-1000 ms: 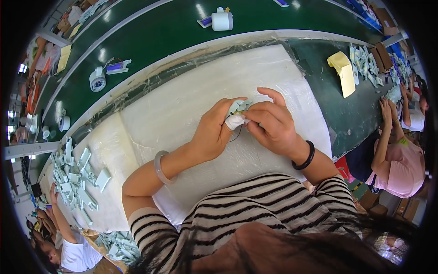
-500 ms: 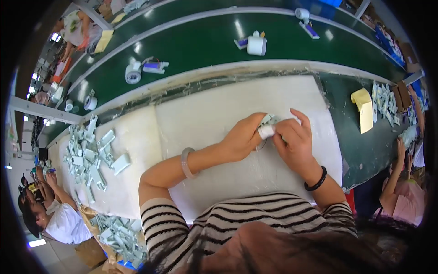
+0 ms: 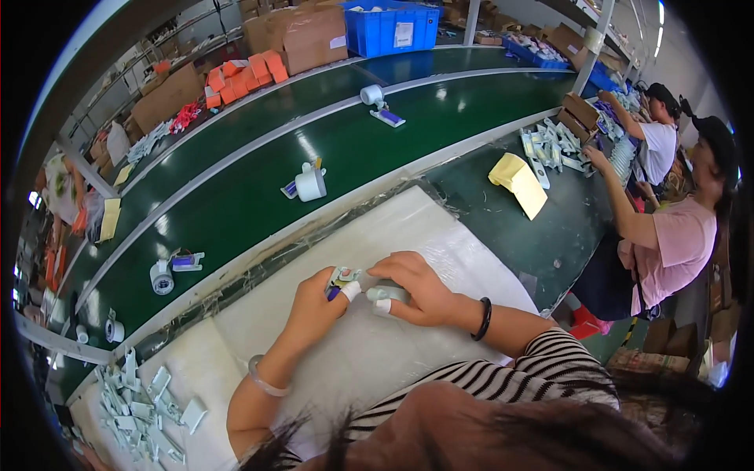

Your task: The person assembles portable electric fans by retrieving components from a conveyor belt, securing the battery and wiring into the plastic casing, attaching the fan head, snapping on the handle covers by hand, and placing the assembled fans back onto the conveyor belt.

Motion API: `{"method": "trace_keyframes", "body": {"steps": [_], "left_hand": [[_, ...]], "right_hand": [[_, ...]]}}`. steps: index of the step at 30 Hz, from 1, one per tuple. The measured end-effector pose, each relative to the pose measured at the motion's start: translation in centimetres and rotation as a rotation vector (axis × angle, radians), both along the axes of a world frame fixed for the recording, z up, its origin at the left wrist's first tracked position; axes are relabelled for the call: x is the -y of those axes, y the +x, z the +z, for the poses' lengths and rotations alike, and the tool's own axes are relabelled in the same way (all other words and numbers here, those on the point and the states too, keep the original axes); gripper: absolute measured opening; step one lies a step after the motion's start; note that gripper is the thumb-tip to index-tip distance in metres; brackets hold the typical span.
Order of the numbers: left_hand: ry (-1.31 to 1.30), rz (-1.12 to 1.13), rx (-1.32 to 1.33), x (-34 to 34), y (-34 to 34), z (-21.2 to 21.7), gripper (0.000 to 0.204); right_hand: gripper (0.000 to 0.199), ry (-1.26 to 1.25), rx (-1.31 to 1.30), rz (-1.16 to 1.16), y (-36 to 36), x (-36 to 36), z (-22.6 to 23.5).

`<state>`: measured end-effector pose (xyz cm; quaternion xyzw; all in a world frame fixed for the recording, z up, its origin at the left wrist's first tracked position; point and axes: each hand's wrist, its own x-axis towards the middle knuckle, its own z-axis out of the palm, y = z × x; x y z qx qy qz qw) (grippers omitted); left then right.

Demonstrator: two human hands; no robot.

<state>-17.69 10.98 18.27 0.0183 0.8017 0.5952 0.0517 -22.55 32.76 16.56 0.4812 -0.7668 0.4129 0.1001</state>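
Note:
My left hand (image 3: 312, 307) is closed around a small pale-green plastic piece with a purple part (image 3: 343, 281); white tape wraps its thumb. Beside it, my right hand (image 3: 420, 290) grips a rounded pale-green plastic part (image 3: 387, 293) between fingers and a white-taped thumb. The two parts are close together above the white sheet (image 3: 408, 224) covering the bench. Most of each part is covered by my fingers. Farther left on the sheet lies a heap of pale-green plastic pieces (image 3: 145, 416).
Beyond the bench runs a green conveyor (image 3: 236, 188) carrying white cylindrical units with purple parts (image 3: 311, 182). A yellow sheet (image 3: 518, 184) lies to the right, near more pale-green pieces (image 3: 550, 145). Co-workers (image 3: 675, 243) sit at the right. A blue bin (image 3: 390, 30) stands at the back.
The view has swung to the right, showing more of the co-workers and the back shelf. My hands, close together before, are slightly apart, and the right one now shows a rounded part.

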Motion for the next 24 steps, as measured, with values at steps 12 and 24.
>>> {"method": "trace_keyframes", "body": {"steps": [12,24], "left_hand": [[-0.062,-0.011,-0.072,2.7,-0.5,-0.5,0.02],[-0.283,0.766,-0.346,20.9,-7.6,-1.1,0.04]], "right_hand": [[0.04,0.011,0.008,0.047,-0.2,0.8,0.1],[0.025,0.089,0.13,0.051,0.4,0.8,0.1]]}}
